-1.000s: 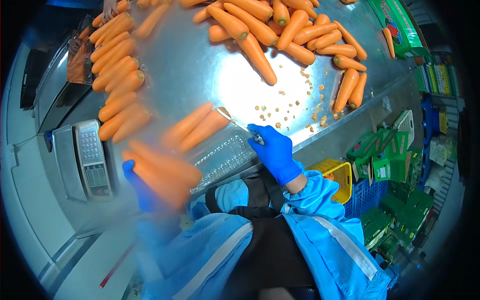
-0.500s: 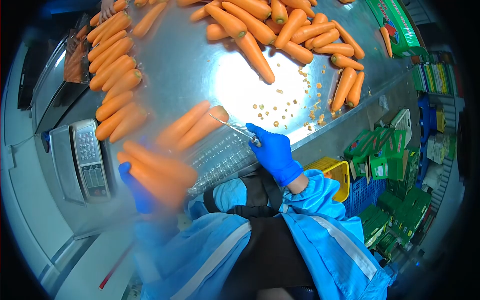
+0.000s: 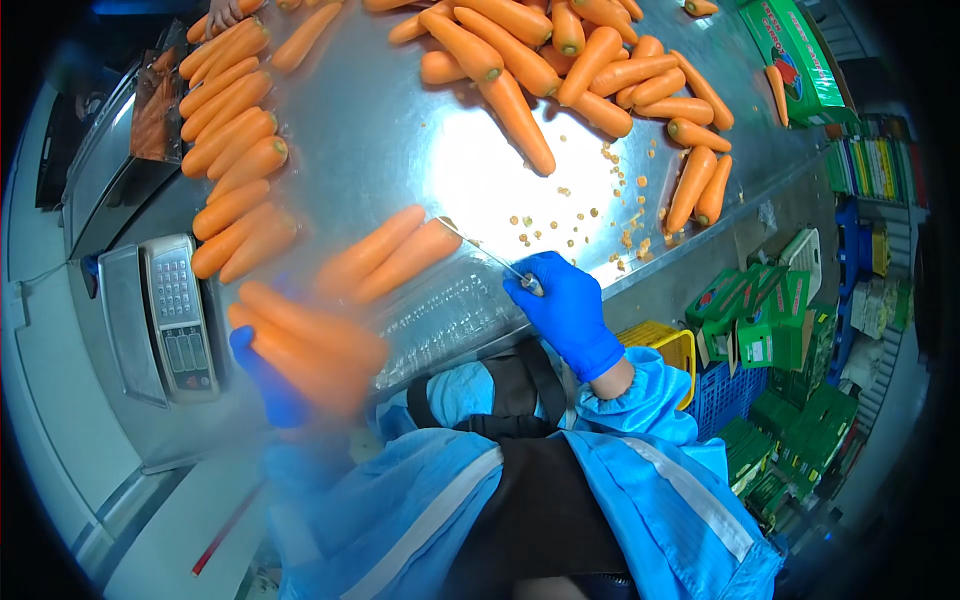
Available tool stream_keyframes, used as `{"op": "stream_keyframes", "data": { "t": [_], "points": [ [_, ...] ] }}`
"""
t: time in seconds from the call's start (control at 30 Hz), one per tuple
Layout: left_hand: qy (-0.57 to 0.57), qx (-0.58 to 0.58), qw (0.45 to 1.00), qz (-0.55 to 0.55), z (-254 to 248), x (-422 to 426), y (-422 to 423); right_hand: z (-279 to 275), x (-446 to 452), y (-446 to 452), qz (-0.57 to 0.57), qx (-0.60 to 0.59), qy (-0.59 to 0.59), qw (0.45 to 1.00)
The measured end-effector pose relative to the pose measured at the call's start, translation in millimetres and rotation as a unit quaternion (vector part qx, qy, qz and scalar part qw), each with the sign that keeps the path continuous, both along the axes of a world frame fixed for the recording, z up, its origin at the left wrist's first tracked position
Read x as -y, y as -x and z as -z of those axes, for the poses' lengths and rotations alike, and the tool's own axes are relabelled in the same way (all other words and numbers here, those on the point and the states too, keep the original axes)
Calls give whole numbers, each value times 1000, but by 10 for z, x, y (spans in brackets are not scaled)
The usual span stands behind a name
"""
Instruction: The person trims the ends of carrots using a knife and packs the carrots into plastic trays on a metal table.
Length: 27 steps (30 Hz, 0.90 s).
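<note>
My left hand [image 3: 268, 380], in a blue glove, is wrapped round a couple of large carrots [image 3: 312, 345]; a blur over this area hides some fingers. My gloved right hand [image 3: 568, 312] is closed on the handle of a small knife [image 3: 492, 256]. The thin blade points left, its tip at the cut end of the nearer of two carrots [image 3: 410, 260] lying side by side. Whether blade and carrot touch, I cannot tell. Below them is a clear plastic tray [image 3: 440, 330] at the table edge.
Carrots are heaped [image 3: 590, 75] at the back of the metal table [image 3: 370, 130], with trimmings [image 3: 570, 220] nearer. A row of carrots [image 3: 235, 145] lines the left, where another person's hand [image 3: 222, 14] rests. A scale [image 3: 180, 315] stands left; green boxes [image 3: 760, 310] and crates are right.
My right hand has moved slightly right and down with the knife, and the blade tip has drawn back towards the carrot's end. My left hand keeps its hold on the carrots.
</note>
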<state>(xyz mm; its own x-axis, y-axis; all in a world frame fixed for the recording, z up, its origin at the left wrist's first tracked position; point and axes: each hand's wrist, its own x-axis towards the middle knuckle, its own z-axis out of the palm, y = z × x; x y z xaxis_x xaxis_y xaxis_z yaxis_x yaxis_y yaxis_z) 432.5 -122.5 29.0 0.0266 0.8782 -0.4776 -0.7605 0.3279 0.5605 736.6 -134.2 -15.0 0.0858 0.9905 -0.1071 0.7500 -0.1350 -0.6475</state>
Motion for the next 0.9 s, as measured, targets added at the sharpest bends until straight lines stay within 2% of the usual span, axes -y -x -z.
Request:
{"op": "stream_keyframes", "data": {
  "t": [0.13, 0.2, 0.27, 0.4, 0.5, 0.57, 0.6, 0.63, 0.67, 0.7, 0.77, 0.87, 0.9],
  "points": [
    [-17, -13, 998, -61, 230, -44, 150, -167, -150, -99, -4, -9, 30, 999],
    [-28, -19, 996, -80, 244, -32, 204, -171, -328, -136, 20, -21, -4, 1000],
    [-41, -25, 995, -90, 231, -33, 206, -152, -569, -165, 35, -20, -30, 999],
    [-80, -21, 991, -101, 209, -125, 120, 25, -1133, 19, 48, -54, 5, 997],
    [-141, -4, 986, -83, 198, -320, 28, 52, -1270, 203, 26, -75, -51, 996],
    [-209, -12, 977, -46, 163, -495, -48, 79, -1199, 341, 10, -197, -29, 980],
    [-250, -59, 966, -18, 109, -602, -79, 76, -1131, 403, 2, -255, -19, 967],
    [-302, -244, 921, 42, 18, -721, -115, -119, -1096, 430, -7, -349, 130, 928],
    [-311, -328, 890, 54, 32, -794, -153, -316, -1046, 461, -16, -431, 274, 860],
    [-318, -410, 853, 62, 46, -866, -192, -312, -968, 554, -21, -482, 273, 832],
    [-269, -393, 879, -13, 306, -927, -300, -268, -947, 650, -21, -503, 310, 806],
    [-158, -194, 966, -60, 279, -1063, -408, -209, -1045, 540, 17, -508, 372, 776],
    [-149, -236, 959, -57, 412, -1160, -325, -173, -1068, 446, 31, -506, 393, 767]
  ]
}}
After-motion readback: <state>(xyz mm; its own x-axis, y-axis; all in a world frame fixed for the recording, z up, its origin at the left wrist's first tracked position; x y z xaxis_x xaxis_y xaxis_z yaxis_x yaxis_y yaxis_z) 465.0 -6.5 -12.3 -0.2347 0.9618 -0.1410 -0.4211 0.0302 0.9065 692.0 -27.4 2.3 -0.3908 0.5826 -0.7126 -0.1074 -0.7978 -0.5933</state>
